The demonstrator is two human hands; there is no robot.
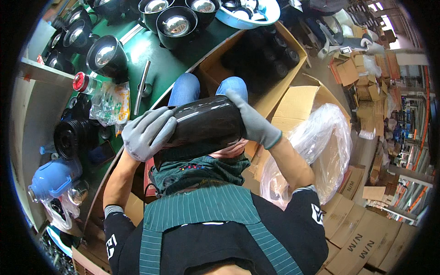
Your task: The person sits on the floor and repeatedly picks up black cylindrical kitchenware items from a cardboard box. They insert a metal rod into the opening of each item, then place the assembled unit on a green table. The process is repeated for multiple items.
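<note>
A glossy black rounded vessel [206, 121] lies on its side across my lap, just in front of my green striped apron [197, 206]. My left hand [149, 133], in a grey glove, wraps round its left end. At its right end, my right hand [257, 123], gloved alike, presses against the wall, thumb toward the far side. The vessel's opening is turned out of sight, so its inside is hidden. On the green table [142, 43] ahead stand several black vessels [176, 27] with shiny metal interiors.
A metal rod on a stand [143, 85], a red-lidded jar [80, 82] and stacked black rings [68, 139] are on the left. Right of my knees, an open carton [300, 43] holds dark pieces. Beside it lies clear plastic [327, 142]; a light-blue basin [268, 16] stands beyond.
</note>
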